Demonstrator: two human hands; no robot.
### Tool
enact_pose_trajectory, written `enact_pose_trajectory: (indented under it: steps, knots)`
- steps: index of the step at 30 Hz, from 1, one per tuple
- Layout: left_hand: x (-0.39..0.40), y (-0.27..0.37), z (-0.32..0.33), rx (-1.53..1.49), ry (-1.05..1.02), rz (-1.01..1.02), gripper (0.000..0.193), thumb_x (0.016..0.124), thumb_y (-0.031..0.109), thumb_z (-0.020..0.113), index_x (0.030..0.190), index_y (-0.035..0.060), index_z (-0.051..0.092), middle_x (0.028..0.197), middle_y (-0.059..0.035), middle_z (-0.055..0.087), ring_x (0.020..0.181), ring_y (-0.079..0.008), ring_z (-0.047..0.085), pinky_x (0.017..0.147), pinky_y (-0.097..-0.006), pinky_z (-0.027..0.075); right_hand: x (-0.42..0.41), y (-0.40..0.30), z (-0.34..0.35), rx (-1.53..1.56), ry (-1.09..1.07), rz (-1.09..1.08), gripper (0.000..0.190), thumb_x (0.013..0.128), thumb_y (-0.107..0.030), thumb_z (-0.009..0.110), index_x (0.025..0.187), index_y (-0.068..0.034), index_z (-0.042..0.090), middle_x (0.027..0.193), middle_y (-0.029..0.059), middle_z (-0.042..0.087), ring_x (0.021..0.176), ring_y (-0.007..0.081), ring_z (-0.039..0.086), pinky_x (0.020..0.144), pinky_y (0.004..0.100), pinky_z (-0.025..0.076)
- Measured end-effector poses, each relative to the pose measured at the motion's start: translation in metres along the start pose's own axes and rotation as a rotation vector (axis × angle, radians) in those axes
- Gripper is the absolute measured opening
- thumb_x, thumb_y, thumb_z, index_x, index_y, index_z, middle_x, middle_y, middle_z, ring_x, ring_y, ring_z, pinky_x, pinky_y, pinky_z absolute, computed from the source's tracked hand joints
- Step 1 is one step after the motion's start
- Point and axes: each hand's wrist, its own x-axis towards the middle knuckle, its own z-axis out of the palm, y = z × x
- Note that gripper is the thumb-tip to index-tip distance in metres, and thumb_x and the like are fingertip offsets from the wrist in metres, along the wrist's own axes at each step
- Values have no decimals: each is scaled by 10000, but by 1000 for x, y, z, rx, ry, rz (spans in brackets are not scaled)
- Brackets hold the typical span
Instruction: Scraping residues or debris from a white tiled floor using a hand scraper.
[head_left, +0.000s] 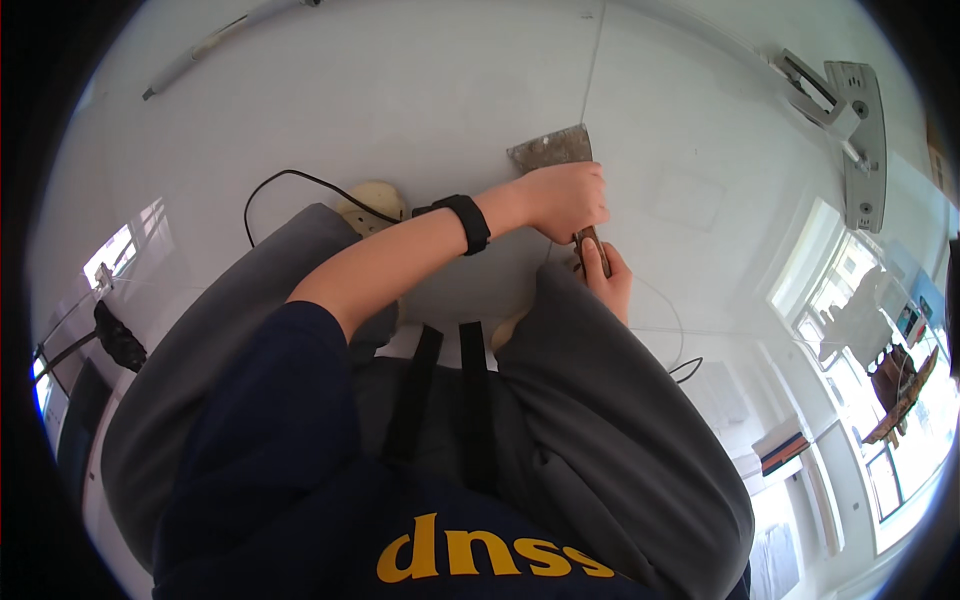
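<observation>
A wide scraper has a stained, worn metal blade that flares towards its far edge and a brown handle. My left hand reaches across in front of my knees and grips the upper handle just behind the blade. Lower down, my right hand is closed around the handle's end, thumb along it. The blade is over the glossy white tiled floor, close to a tile joint; whether its edge touches the floor, I cannot tell. A black band circles my left wrist.
Beside my left knee a black cable loops out near a beige shoe. A grey metal stand base is at the far right, and a pole-like bar at the upper left. Windows show at the right rim.
</observation>
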Motion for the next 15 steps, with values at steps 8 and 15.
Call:
enact_pose_trajectory:
  steps: [8, 15]
  knots:
    - [3, 18, 20, -71, 39, 14, 77, 520, 156, 621, 557, 128, 561, 552, -3, 540, 603, -170, 516, 713, -276, 372, -11, 23, -5, -162, 161, -214, 279, 860, -237, 558, 786, 32, 558, 613, 45, 518, 594, 93, 422, 528, 281, 355]
    - [5, 9, 12, -29, -15, -18, 67, 513, 151, 609, 530, 128, 549, 526, 5, 529, 581, -173, 506, 702, -275, 370, -6, 9, -7, -164, 74, -92, 296, 852, -252, 572, 823, 42, 560, 626, 58, 513, 612, 119, 417, 554, 295, 374]
